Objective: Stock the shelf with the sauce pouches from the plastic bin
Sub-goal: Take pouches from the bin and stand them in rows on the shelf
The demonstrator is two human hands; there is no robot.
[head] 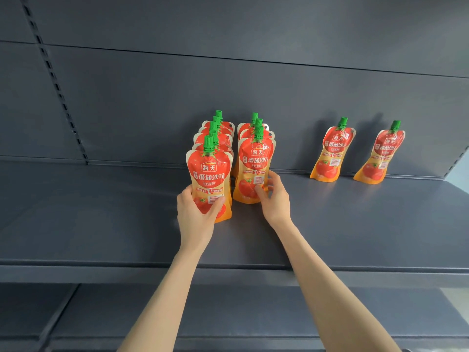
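Observation:
Red and orange sauce pouches with green caps stand upright on a dark grey shelf [101, 224]. My left hand [195, 212] grips the bottom of the front pouch [209, 174] in the left row, which has several pouches behind it. My right hand [275, 196] holds the lower right edge of the front pouch [255, 166] in the second row, thumb on its face. Two single pouches lean against the back panel further right, one [332, 153] nearer and one [380, 158] at the far right. The plastic bin is out of view.
The shelf's front lip [76, 273] runs across below my forearms. A lower grey shelf [228, 316] lies underneath. A slotted upright [53, 77] runs down the back panel at the left. Bare shelf surface shows left of the rows and between the rows and single pouches.

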